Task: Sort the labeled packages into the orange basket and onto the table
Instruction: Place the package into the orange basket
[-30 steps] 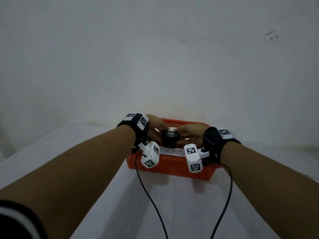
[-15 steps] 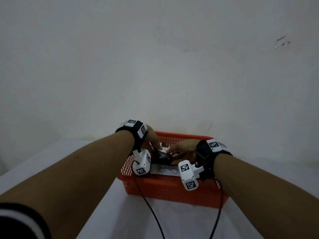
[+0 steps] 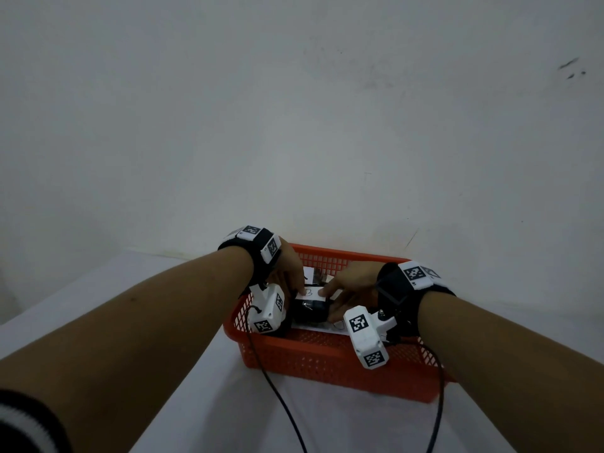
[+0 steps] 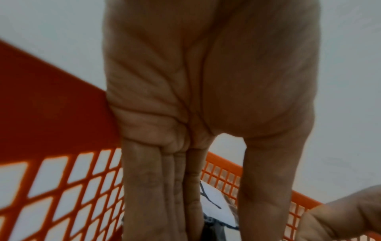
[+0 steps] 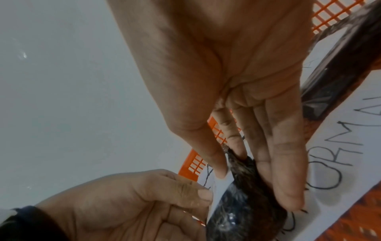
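The orange basket stands on the white table against the wall. Both hands reach into it. Between them is a small black wrapped package with a white label, low inside the basket. My right hand pinches it, thumb on the label and fingers on the far side. My left hand holds its other end, thumb tip against the label. In the left wrist view the left fingers point straight down into the basket.
A white sheet marked "NORMAL" lies on the basket floor under the package. Another long dark package lies further back in the basket. The white table stretches to the left and front, and two camera cables trail toward me.
Both hands have lowered the black package from above the rim down into the basket. It now lies on its side with the label up.
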A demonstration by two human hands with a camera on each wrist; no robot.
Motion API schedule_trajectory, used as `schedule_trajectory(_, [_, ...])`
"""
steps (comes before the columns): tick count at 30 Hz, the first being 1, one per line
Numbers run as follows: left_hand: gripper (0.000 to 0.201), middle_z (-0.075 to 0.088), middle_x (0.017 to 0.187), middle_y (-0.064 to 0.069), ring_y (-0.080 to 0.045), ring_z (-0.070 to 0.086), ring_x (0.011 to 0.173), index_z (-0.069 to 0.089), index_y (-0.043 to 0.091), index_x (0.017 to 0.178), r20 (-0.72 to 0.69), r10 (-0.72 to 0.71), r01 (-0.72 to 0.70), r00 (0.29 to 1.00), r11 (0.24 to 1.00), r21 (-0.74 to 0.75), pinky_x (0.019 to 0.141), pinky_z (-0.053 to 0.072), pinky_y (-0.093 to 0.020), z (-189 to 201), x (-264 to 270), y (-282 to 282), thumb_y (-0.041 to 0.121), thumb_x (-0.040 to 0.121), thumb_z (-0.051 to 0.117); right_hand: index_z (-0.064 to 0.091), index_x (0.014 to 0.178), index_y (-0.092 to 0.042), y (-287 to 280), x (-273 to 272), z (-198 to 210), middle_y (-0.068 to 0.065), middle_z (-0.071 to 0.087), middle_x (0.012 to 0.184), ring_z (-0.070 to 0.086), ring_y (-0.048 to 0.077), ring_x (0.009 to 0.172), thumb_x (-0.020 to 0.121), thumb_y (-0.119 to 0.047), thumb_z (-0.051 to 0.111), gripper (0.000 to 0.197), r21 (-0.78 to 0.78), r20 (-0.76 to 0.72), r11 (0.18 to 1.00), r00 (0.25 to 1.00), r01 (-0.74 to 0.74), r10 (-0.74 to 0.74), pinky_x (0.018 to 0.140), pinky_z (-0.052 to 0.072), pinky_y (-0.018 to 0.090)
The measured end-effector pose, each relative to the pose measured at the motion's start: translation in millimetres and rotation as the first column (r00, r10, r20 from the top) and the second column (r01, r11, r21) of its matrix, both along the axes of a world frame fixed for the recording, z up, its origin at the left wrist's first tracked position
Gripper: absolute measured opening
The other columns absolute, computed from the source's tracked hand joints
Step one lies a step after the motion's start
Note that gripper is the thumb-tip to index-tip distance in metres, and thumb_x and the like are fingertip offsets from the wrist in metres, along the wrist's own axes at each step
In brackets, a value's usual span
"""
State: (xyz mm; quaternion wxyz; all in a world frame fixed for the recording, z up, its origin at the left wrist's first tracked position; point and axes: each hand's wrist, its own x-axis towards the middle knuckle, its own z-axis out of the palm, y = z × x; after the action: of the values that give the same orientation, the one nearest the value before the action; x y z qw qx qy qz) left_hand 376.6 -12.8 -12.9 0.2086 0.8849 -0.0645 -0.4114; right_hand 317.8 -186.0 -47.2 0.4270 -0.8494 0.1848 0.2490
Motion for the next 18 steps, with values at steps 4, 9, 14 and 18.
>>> schedule_trajectory(4, [0.016,0.074,0.100,-0.016,-0.032,0.065,0.116,0.070,-0.002,0.100,0.027,0.018,-0.018,0.999,1.000,0.001,0.099,0.054,-0.042,12,-14,-2,0.013,0.096,0.067,0.068,0.116,-0.005,2,-2,1,0.018,0.081,0.103,0.071,0.038,0.120,0.085,-0.030,0.082,0.042,0.016,-0.006,1.000,1.000,-0.010,0.010,0.112,0.049,0.056])
schedule_trajectory(9, [0.018,0.076,0.086,-0.011,-0.028,0.070,0.093,0.070,0.003,0.093,0.039,-0.032,0.030,0.999,0.998,0.057,0.085,0.056,-0.041,17,-19,0,0.019,0.099,0.066,0.067,0.121,-0.005,4,-2,2,0.015,0.081,0.107,0.070,0.036,0.122,0.089,-0.029,0.077,0.041,0.022,-0.026,0.998,0.998,-0.059,0.060,0.114,0.048,0.053])
schedule_trajectory(14, [0.026,0.077,0.067,-0.004,-0.021,0.067,0.081,0.071,0.006,0.087,0.022,-0.092,0.088,0.996,0.985,0.147,0.071,0.054,-0.034,12,-19,-4,0.025,0.103,0.063,0.069,0.119,-0.001,6,1,-3,0.019,0.079,0.112,0.070,0.040,0.121,0.088,-0.022,0.081,0.040,-0.049,-0.010,0.997,0.998,-0.060,0.059,0.112,0.050,0.054])
schedule_trajectory(18, [0.027,0.075,0.109,-0.012,-0.026,0.066,0.090,0.070,0.004,0.095,0.000,-0.097,0.096,0.995,0.983,0.158,0.100,0.048,-0.039,8,-20,-7,0.025,0.106,0.057,0.071,0.112,-0.001,10,-5,5,0.019,0.074,0.125,0.068,0.035,0.124,0.094,-0.021,0.077,0.027,-0.087,0.007,0.995,0.998,-0.057,0.058,0.112,0.051,0.049])
